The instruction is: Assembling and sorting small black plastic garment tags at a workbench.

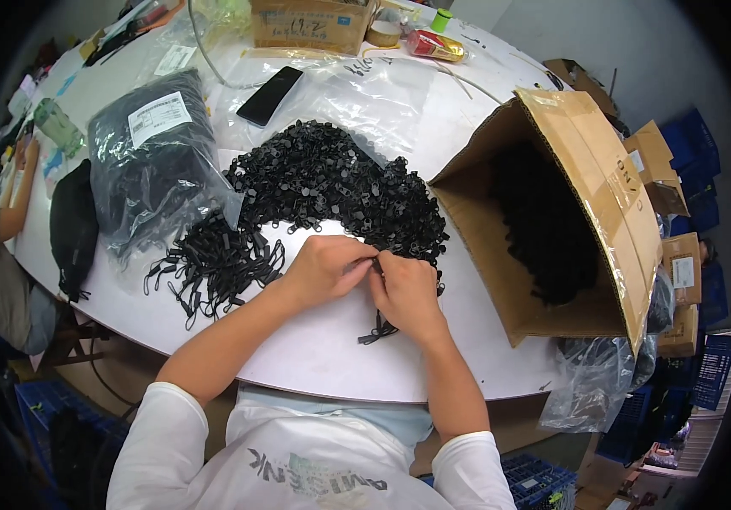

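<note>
My left hand [328,267] and my right hand [409,291] meet fingertip to fingertip over the white table [314,348]. Both are closed in a pinch around something small and dark, mostly hidden by the fingers. Just beyond them spreads a large heap of black zipper sliders [323,174]. To the left of my left hand lies a smaller pile of black looped cord zipper pulls [216,259]. A few black cord pulls [377,330] rest on the table just below my right hand, partly covered by it.
A cardboard box [544,319] lies on its side at the right, dark pieces inside. A filled clear plastic bag [153,161] and a black pouch [74,229] stand left. Behind the heap are a phone [270,96] and another carton [310,25]. Another person [4,246] sits far left.
</note>
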The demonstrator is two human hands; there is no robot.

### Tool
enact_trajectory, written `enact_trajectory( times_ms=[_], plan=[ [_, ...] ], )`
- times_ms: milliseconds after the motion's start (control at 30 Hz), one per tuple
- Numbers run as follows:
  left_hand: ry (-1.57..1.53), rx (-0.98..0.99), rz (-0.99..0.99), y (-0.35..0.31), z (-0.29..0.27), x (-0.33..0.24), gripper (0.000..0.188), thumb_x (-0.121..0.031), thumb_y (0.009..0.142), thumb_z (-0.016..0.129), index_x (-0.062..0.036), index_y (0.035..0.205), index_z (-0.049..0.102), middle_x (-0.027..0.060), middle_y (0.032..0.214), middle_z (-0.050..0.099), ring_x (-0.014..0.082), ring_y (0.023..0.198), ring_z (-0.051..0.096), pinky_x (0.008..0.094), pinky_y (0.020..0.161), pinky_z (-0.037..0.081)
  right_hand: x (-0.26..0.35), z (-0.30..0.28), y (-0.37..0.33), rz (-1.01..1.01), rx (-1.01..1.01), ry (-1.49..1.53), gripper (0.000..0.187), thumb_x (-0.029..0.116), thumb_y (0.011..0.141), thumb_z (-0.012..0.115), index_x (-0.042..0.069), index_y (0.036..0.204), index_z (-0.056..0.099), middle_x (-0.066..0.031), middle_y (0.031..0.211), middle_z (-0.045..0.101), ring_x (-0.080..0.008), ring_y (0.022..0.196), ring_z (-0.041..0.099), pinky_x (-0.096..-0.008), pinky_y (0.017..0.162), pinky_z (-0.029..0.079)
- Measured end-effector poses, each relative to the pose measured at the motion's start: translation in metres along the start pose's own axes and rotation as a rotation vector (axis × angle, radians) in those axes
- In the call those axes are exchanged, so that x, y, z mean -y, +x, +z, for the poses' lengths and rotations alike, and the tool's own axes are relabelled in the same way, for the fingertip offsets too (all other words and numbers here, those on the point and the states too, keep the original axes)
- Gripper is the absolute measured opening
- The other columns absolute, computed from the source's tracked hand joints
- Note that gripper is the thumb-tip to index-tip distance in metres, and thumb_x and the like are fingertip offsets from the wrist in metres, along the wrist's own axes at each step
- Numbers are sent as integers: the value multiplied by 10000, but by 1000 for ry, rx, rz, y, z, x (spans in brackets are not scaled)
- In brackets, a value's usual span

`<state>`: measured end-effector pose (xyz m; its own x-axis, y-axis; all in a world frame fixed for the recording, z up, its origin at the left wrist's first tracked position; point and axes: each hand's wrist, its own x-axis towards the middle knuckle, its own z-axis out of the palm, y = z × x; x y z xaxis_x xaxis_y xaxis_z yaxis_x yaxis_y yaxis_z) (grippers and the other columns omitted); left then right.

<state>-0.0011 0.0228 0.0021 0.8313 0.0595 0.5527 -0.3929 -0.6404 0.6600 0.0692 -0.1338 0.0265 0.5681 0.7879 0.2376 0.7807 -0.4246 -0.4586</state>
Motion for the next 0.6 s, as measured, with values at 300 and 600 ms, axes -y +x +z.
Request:
enact_trajectory(
  times_ms=[300,600],
  plan=[
    [-897,68,-379,0,4,-3,91,-70,792,701,-21,826,632,17,751,516,97,692,480,213,628,389,3,-2,-2,-36,-132,175,114,79,742,637,9,682,570,-120,566,575,-269,475,566,-338,474,443],
    [0,-289,125,5,-7,4,131,-3,720,724,-17,813,633,52,699,513,169,574,516,277,477,419,11,-5,1,176,65,825,172,99,856,605,-33,746,613,-29,536,514,-59,474,413,-243,441,318]
  ],
)
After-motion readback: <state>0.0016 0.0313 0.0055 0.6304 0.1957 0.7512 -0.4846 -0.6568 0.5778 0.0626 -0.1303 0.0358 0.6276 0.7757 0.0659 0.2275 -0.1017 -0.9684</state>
